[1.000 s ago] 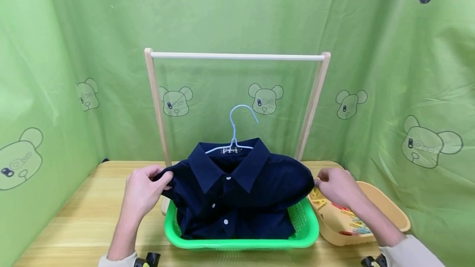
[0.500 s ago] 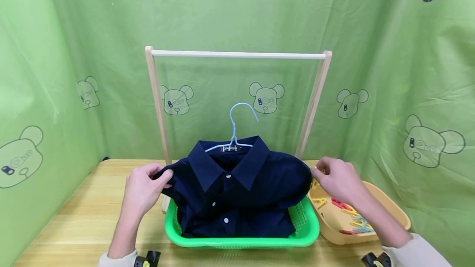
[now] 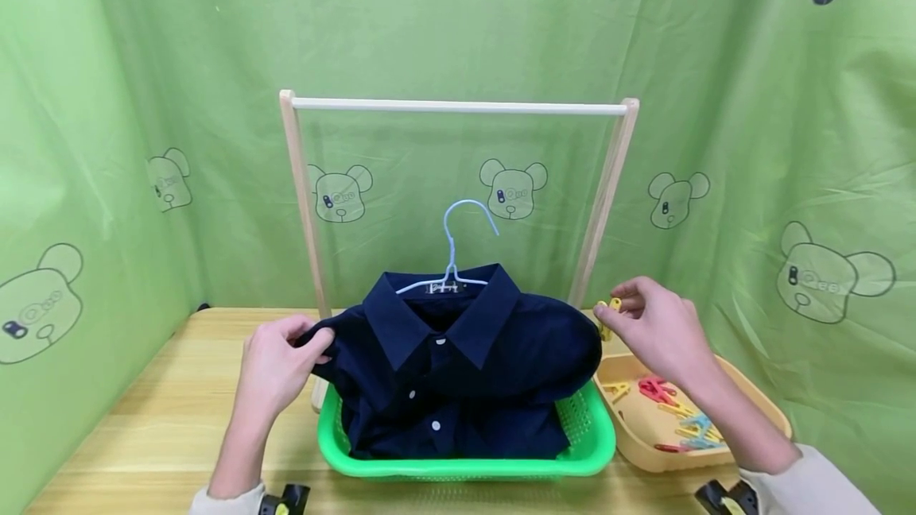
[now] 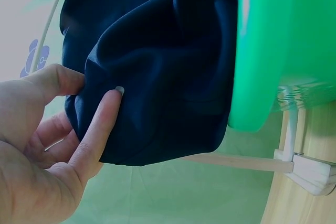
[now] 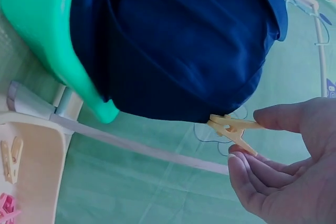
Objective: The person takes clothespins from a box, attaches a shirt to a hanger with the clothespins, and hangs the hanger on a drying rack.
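Note:
A dark navy collared shirt [image 3: 465, 372] hangs on a pale blue wire hanger [image 3: 451, 261], its lower part in the green basket [image 3: 465, 469]. My left hand [image 3: 275, 364] pinches the shirt's left shoulder end; in the left wrist view the cloth [image 4: 147, 77] lies between thumb and fingers. On the opposite shoulder edge, a yellow clothespin [image 5: 231, 129] bites the cloth. My right hand [image 3: 661, 332] has thumb and fingers at the clothespin's two spread handles, pinching it lightly.
Right of the basket stands a peach tray [image 3: 773, 427] with several red, yellow and blue clothespins [image 3: 690, 424]. Behind, a wooden rack with a white rail [image 3: 458, 107] rises from the table [image 3: 157, 412]. Green curtains [image 3: 215, 46] surround the table.
My right hand has shifted slightly up and outward at the shirt's edge, and the yellow clothespin there now shows. The left hand keeps its hold and the shirt barely moves.

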The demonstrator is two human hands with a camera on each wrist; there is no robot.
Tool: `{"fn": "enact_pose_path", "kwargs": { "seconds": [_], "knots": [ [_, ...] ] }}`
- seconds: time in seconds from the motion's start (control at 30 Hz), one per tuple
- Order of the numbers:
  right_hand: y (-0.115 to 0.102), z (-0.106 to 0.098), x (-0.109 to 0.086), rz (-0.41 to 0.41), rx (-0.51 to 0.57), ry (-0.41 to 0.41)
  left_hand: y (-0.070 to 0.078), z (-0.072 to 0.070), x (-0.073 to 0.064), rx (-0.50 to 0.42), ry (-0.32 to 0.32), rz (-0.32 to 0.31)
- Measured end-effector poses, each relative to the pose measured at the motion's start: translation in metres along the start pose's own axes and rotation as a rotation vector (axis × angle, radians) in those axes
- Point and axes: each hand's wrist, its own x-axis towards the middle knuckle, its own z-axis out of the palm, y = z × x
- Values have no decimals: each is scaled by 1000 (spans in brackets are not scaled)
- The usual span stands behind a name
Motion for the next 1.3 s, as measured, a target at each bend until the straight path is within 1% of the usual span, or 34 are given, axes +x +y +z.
{"fn": "enact_pose_path", "kwargs": {
  "seconds": [0.23,0.43,0.57,1.0,1.17,1.3],
  "knots": [
    [-13,-4,0,2,32,13,0,-1,-1,-16,-3,4],
    [-25,-1,0,-38,64,20,1,-1,-2,-18,-2,-3],
    [-32,2,1,-44,79,6,0,-1,-2,-18,-2,-1],
    [-57,10,14,-84,110,1,-1,1,-2,-33,5,14],
    [-68,9,20,-97,123,6,-2,2,-1,-22,12,7],
    [-76,7,23,-107,127,-9,-2,2,0,-25,8,9]
  ]
}}
